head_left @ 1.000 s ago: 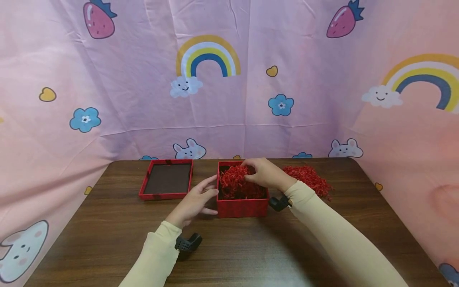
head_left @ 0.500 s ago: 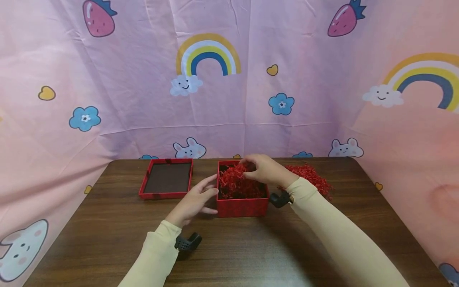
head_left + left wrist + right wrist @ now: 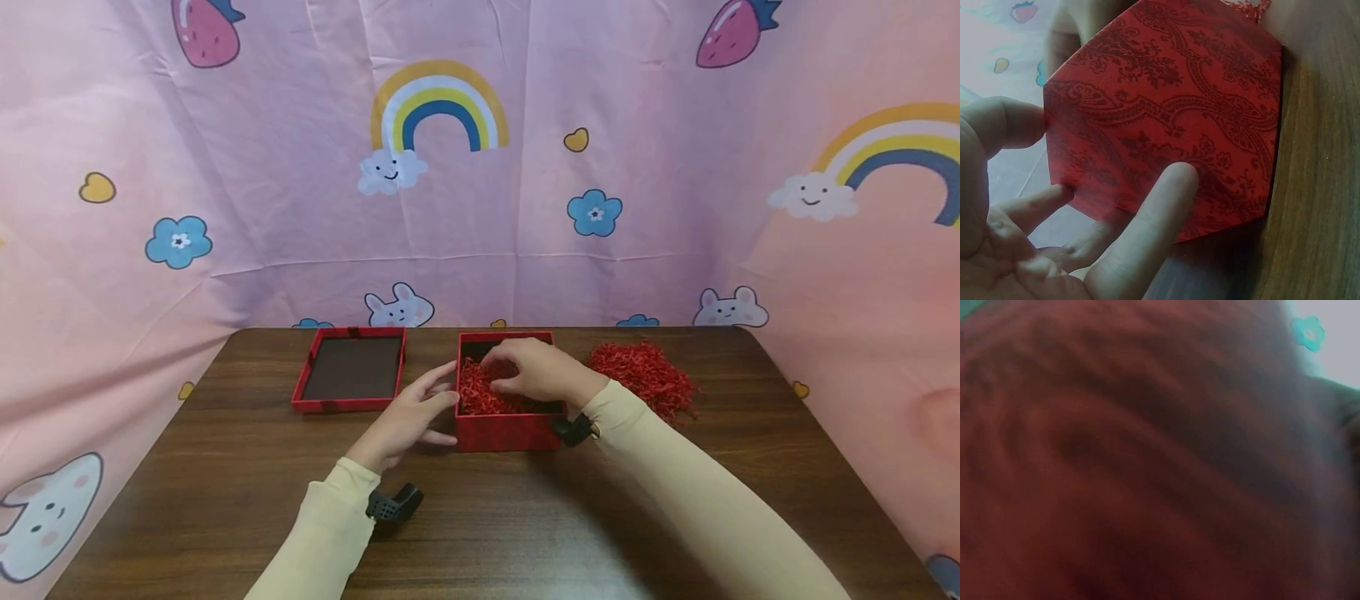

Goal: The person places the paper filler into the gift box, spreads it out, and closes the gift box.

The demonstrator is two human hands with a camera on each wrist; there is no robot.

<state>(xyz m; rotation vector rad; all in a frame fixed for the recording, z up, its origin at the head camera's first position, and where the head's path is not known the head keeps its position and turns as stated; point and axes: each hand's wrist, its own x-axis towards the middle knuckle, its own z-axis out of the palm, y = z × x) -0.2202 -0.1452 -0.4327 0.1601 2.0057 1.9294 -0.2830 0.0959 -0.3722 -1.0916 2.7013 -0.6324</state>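
Observation:
A red box (image 3: 507, 433) with a dark paisley-like pattern stands open at the top, holding red shredded paper (image 3: 477, 388). Against its left side rests my left hand (image 3: 405, 423), fingers and thumb spread. The left wrist view shows the fingertips touching the patterned wall (image 3: 1166, 106). My right hand (image 3: 542, 371) reaches in over the box's right side, its thumb and fingers curled around some of the shreds; the fingertips are partly hidden in them. In the right wrist view, a blurred dark red surface (image 3: 1116, 475) fills nearly everything.
A red-rimmed tray-like lid (image 3: 354, 369) with a dark inside lies left of the box. To the right sits a loose pile of red shredded paper (image 3: 651, 379), partly behind the right forearm. A printed cloth (image 3: 480, 217) hangs behind the wooden table (image 3: 480, 525).
My right hand has moved left and down into the box, and the shreds there sit lower. The left hand stays at the box's side. The head view has tilted slightly.

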